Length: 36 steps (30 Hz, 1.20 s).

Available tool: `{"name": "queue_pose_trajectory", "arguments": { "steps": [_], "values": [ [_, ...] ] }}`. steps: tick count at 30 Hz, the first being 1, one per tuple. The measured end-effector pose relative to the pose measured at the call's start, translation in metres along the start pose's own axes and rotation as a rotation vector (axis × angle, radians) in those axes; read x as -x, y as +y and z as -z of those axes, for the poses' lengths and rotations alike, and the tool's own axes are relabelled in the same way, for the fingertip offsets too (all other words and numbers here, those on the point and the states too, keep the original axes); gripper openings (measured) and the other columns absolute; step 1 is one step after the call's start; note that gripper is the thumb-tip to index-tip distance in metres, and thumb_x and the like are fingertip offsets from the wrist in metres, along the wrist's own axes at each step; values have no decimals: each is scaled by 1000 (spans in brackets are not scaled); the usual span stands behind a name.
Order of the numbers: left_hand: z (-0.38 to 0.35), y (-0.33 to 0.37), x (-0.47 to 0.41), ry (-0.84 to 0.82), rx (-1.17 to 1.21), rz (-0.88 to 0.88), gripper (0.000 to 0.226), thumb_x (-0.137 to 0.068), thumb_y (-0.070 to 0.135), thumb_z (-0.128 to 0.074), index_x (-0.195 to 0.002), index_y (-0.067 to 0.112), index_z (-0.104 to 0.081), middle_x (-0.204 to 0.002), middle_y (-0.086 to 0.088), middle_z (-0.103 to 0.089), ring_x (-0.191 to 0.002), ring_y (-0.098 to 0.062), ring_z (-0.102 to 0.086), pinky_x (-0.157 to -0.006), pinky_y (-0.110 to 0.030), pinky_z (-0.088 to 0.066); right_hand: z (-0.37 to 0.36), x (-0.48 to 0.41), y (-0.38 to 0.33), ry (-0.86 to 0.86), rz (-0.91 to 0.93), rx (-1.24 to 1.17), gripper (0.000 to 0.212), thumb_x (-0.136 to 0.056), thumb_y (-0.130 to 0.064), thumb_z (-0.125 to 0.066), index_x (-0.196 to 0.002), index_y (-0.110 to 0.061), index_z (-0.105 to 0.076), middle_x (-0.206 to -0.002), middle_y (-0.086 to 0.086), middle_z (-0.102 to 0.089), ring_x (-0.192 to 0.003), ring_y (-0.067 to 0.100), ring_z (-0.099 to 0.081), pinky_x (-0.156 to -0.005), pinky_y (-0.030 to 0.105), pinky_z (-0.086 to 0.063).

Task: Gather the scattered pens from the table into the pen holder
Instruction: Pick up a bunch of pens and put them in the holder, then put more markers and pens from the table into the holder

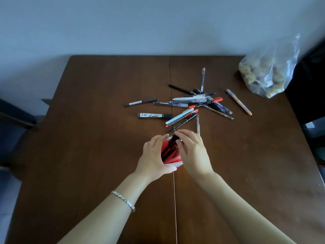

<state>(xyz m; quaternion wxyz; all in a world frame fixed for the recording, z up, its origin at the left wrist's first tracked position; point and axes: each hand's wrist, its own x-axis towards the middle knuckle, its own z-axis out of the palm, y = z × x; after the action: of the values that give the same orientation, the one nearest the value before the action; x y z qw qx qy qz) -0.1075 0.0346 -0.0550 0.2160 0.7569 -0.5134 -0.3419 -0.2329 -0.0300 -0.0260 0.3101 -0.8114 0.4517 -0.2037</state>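
Fingers of left hand [151, 155] grip the red pen holder [171, 162]; right hand [193, 152] pinches a black pen [171, 143].

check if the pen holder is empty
Not empty: black pens stand inside the pen holder, which the left hand grips.

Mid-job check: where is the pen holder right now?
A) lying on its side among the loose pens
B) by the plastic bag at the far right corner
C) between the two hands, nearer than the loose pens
C: the left hand grips the pen holder and the right hand holds a black pen at its mouth, on the near side of the scattered pens.
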Motion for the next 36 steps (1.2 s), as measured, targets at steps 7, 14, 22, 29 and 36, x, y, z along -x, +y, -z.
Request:
{"name": "queue_pose_trajectory", "arguments": {
  "steps": [7,14,22,29,36],
  "values": [
    [1,-8,5,-24,99,-8,103,-67,27,-83,-144,26,-16,-148,2,-24,-135,-16,-28,-106,-35,-39,10,14,18,-338,-202,-280,88,-78,-25,-72,-145,-29,-16,-148,-13,-26,-134,0,-23,-107,23,-29],
    [8,-22,7,-29,214,-25,93,-65,20,-85,-139,27,-29,-144,5,-39,-130,-7,-37,-95,-11,-37,-6,-5,46,-509,-196,-285,100,-56,-21,-87,-138,-28,-31,-127,-11,-50,-116,8,-53,-95,28,-51],
    [21,15,-24,-122,76,-69,82,-78,14,-74,-140,36,-26,-152,7,-29,-134,-7,-34,-104,-25,-37,57,12,72,-229,-328,-335,107,-29,-50,-89,-124,-34,-44,-112,-12,-56,-92,-6,-58,-73,9,-47],
    [-8,42,-119,143,-219,34,38,-91,11,-55,-128,15,-50,-130,-5,-55,-116,-21,-55,-89,-33,-50,94,22,124,139,-551,-395,97,-32,-49,-83,-120,-32,-46,-110,-7,-63,-92,9,-65,-71,25,-51],
    [-24,45,-157,114,-483,84,34,-84,17,-66,-117,13,-57,-113,-9,-62,-109,-25,-53,-85,-38,-50,88,21,147,61,-531,-395,84,-44,-29,-92,-112,-38,-44,-112,-12,-59,-98,2,-62,-75,17,-51]
  ]
}}
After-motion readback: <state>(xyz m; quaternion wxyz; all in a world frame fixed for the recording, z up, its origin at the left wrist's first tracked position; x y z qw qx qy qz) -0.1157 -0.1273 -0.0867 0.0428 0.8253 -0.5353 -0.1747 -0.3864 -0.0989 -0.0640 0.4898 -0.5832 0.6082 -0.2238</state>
